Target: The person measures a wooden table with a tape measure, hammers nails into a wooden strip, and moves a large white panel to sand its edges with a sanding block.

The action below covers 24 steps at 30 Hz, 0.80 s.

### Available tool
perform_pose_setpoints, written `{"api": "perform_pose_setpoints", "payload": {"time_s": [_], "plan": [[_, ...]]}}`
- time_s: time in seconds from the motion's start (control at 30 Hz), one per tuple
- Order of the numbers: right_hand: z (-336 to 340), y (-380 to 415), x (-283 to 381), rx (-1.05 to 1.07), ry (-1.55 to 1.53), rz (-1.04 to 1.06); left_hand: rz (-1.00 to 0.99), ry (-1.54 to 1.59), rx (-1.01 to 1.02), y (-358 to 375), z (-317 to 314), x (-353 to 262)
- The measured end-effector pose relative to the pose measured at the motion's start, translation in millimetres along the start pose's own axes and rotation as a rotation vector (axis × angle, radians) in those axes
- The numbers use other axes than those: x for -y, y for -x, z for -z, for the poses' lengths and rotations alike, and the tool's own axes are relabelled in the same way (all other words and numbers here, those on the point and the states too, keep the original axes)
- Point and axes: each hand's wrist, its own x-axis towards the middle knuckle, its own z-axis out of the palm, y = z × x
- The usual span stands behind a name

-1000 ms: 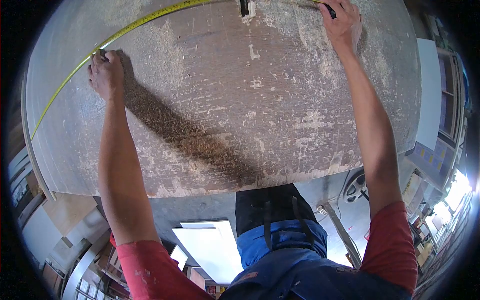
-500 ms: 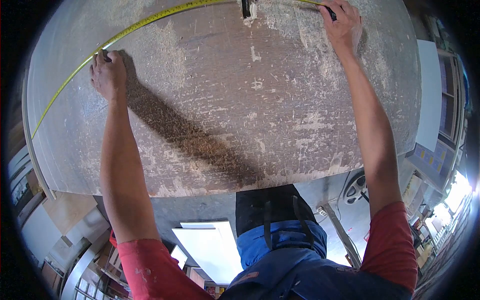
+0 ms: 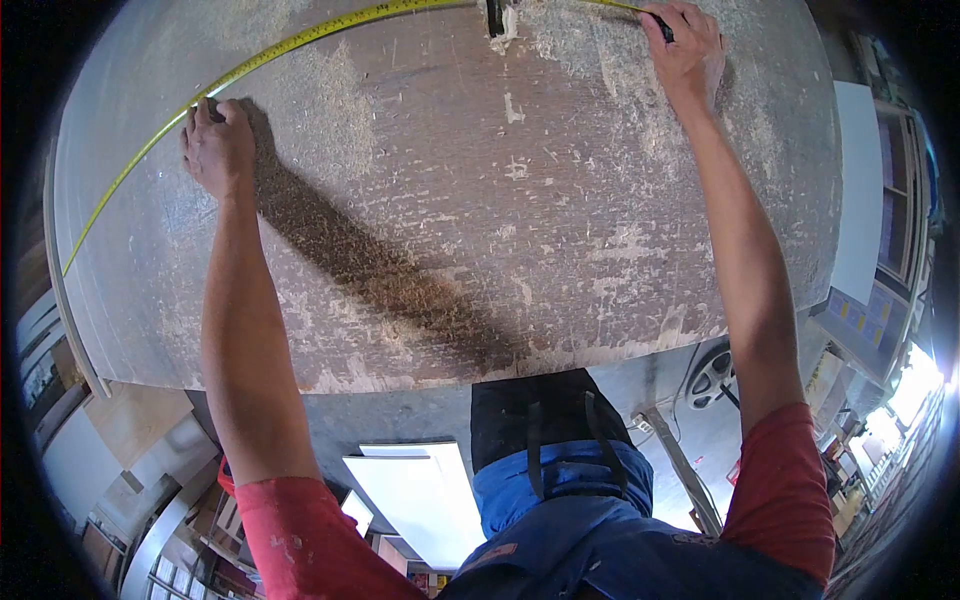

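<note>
A yellow tape measure (image 3: 300,40) runs in a curve across a worn wooden tabletop (image 3: 450,200), from its left edge to my right hand. My left hand (image 3: 218,152) is closed beside the blade, its fingertips at the tape's edge. A small dark thing shows between its thumb and fingers, too hidden to name. At the upper right, my right hand (image 3: 688,55) is closed on the tape measure's right end, where a black part shows under the fingers. The stretch of tape near the top middle runs partly out of view.
Sawdust and shavings lie over the tabletop, with a dark slot (image 3: 494,18) at the top middle. White panels (image 3: 420,500) stand below the near edge, beside my legs. A wheel (image 3: 712,378) and a metal bar (image 3: 685,470) are at the lower right. Boards (image 3: 140,420) lie at the lower left.
Almost nothing differs. My left hand's fingers have shifted very slightly against the tape; the tape and my right hand hold their places.
</note>
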Motion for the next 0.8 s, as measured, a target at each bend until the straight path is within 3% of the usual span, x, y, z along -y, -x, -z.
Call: {"api": "perform_pose_setpoints", "payload": {"time_s": [0.2, 0.27, 0.3, 0.4, 0.57, 0.8], "plan": [[-4, -1, -7, 0.038, 0.05, -0.036, 0.008, -0.024, 0.049, 1, 5, -3], [-27, -4, -35, -0.202, 0.058, 0.291, 0.007, -0.011, 0.102, -1, 9, -3], [-29, -4, -36, -0.21, 0.043, 0.29, -0.011, 0.011, -0.028, 1, 1, -1], [-30, -4, -33, -0.21, 0.016, 0.251, 0.003, -0.012, -0.047, 1, 1, 0], [-23, -2, -30, -0.135, 0.069, 0.212, 0.042, 0.023, 0.025, 3, 5, -4], [-24, -3, -30, -0.196, 0.03, 0.227, 0.05, 0.01, 0.031, 2, 5, -4]]}}
